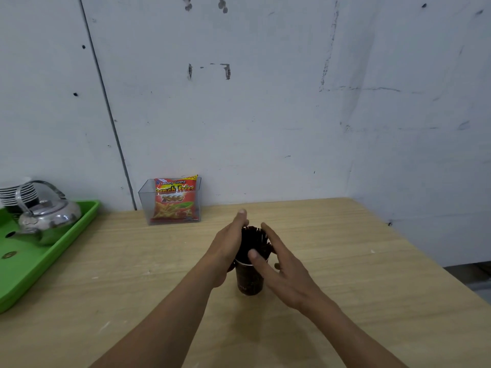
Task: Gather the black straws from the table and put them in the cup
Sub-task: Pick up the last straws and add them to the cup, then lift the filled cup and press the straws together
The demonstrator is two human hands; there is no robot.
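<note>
In the middle of the wooden table (pixel 345 261), a bundle of black straws (pixel 253 241) stands upright in a dark cup (pixel 249 281). Their long axis runs roughly vertical, lower ends down inside the cup and cut tops pointing up, well above the rim. The tops are uneven, with those on the right side of the bundle sitting lower than those on the left.

The left hand (pixel 228 243) lies flat against the left side of the bundle, fingers straight and together, pointing away from the person; it presses on the straws without curling around them. Its thumb cannot be made out. The right hand (pixel 287 269) is on the right side, fingers straight and spread, with the thumb (pixel 253 254) laid across the front of the straws just above the cup's rim. Neither hand is closed; both are open and touch the bundle from opposite sides.

The cup stands upright on the table between the two wrists.

At the left edge, a green tray (pixel 39 266) carries a shiny metal kettle (pixel 45 216) and, behind it, a stack of plates (pixel 16 192). Against the wall (pixel 265 102), a clear box (pixel 144 197) holds a red snack packet (pixel 175 200) standing upright, well apart from the cup.
</note>
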